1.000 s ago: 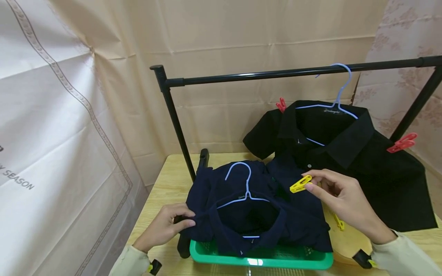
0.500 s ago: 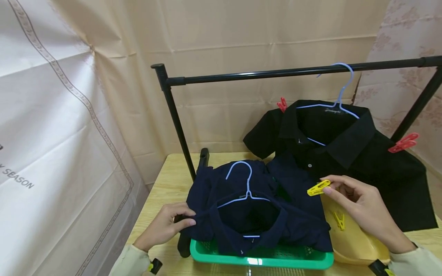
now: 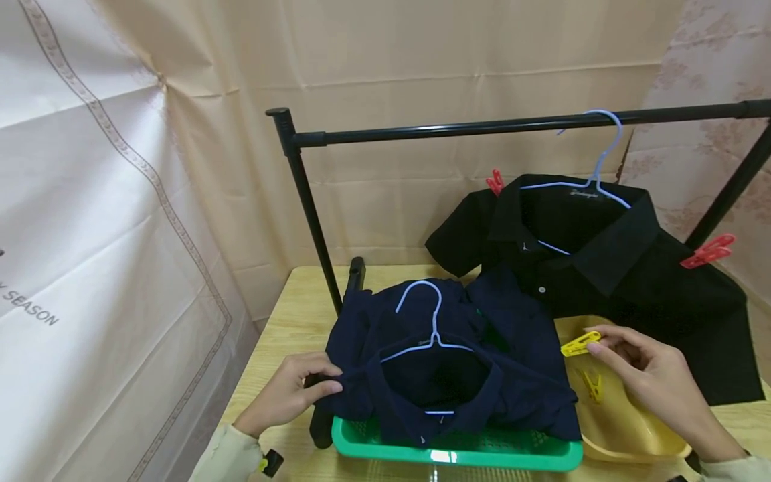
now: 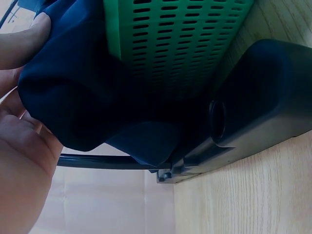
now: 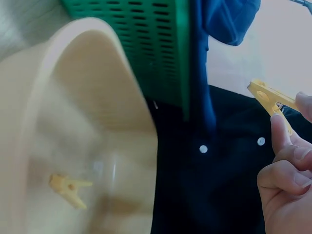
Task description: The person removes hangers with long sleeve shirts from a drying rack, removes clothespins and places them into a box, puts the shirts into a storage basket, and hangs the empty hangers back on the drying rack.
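Observation:
Between thumb and fingers, my right hand (image 3: 653, 378) pinches a yellow clothespin (image 3: 581, 344) over a yellow tub (image 3: 632, 435). Inside that tub lies a second yellow clothespin (image 3: 593, 387), also visible in the right wrist view. At the other side, my left hand (image 3: 295, 391) grips the shoulder or sleeve of a navy shirt (image 3: 367, 335). A light blue hanger (image 3: 435, 328) sits in the shirt's collar, its hook pointing up and lying loose from the rail. The shirt spreads over a green basket (image 3: 458, 456); in the left wrist view its cloth bunches at the fingers.
A black garment rack (image 3: 421, 132) spans the wooden table (image 3: 295, 301). From its rail a black shirt (image 3: 668, 328) hangs on another light blue hanger (image 3: 602, 161), with red clothespins (image 3: 707, 252) at both shoulders. The rack's foot (image 4: 253, 112) stands beside the basket.
My right hand has moved right and down with the yellow clothespin, from above the navy shirt to over the tub. My left hand keeps its grip in place.

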The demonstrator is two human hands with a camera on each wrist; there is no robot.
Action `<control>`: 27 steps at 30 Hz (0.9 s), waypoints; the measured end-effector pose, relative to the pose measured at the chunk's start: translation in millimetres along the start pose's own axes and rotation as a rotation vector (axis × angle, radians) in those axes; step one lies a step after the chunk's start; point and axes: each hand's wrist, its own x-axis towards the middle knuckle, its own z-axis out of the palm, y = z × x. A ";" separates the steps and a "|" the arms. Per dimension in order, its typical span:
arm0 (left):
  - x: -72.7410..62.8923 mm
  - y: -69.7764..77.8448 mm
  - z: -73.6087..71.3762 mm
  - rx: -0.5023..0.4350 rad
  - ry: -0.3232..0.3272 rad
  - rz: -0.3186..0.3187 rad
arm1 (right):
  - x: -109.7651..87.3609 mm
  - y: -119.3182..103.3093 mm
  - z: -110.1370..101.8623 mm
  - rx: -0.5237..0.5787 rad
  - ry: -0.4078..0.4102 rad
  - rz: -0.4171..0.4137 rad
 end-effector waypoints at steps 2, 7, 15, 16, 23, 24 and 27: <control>0.5 0.1 -0.2 0.001 0.002 0.000 | -1.3 3.9 0.5 -0.011 0.001 0.011; 0.6 -0.2 0.1 -0.008 0.004 0.009 | -5.1 13.8 0.5 -0.043 -0.001 0.027; -0.7 -1.1 0.9 -0.012 0.005 0.024 | -12.1 33.0 0.1 -0.174 -0.060 0.055; -0.9 -1.2 1.0 -0.014 0.005 0.022 | -12.7 35.5 0.1 -0.185 -0.070 0.065; -1.3 -2.4 1.6 -0.020 0.005 0.020 | -14.3 52.5 0.2 -0.228 -0.198 0.117; -1.1 -2.5 1.5 -0.019 0.006 0.018 | -14.6 54.9 0.7 -0.232 -0.221 0.117; -0.5 -2.5 1.1 -0.014 0.008 0.015 | -15.1 61.0 2.4 -0.255 -0.272 0.098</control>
